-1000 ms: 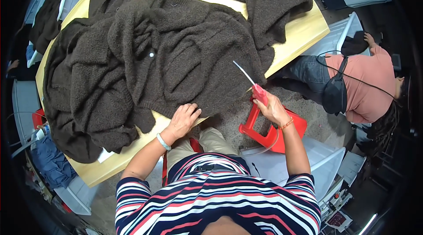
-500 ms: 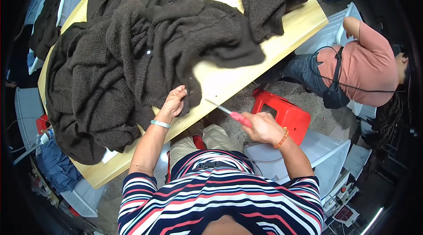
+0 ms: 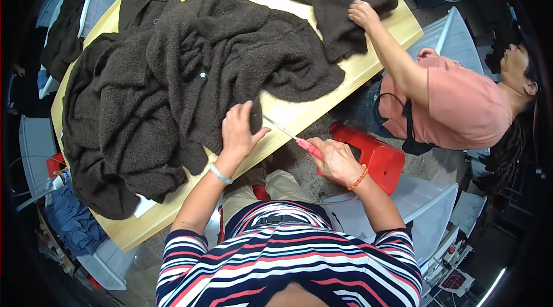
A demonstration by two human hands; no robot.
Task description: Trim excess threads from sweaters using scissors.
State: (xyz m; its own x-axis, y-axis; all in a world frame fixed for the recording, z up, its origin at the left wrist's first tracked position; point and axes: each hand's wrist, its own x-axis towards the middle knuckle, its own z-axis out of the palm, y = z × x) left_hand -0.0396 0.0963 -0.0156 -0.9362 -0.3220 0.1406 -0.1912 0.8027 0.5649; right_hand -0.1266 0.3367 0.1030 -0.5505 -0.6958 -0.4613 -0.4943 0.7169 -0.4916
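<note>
A large dark brown knitted garment [image 3: 230, 42] lies bunched over the wooden table. My left hand [image 3: 239, 132] rests on its near edge, fingers stretched out and thumb apart, holding nothing. Just to the right, my right hand [image 3: 341, 163] is closed round the pink handle of a thin metal-shafted tool [image 3: 307, 146]. Its tip points up and left, close to the garment's edge beside my left hand; the exact kind of tool cannot be made out. A small pale round spot [image 3: 203, 75] shows on the knit.
At the right, a co-worker in a pink shirt [image 3: 461, 99] lays a hand on another dark knitted piece [image 3: 340, 13]. A red plastic stool [image 3: 383, 163] stands beyond the wooden table's [image 3: 129, 235] near edge. Pale plastic bins [image 3: 415, 203] stand around; blue cloth [image 3: 78, 215] hangs at the left.
My left hand has opened from a pinch and moved slightly up and right. The tool shifted slightly left. The co-worker turned and reached onto the dark piece. The garment's near fold resettled.
</note>
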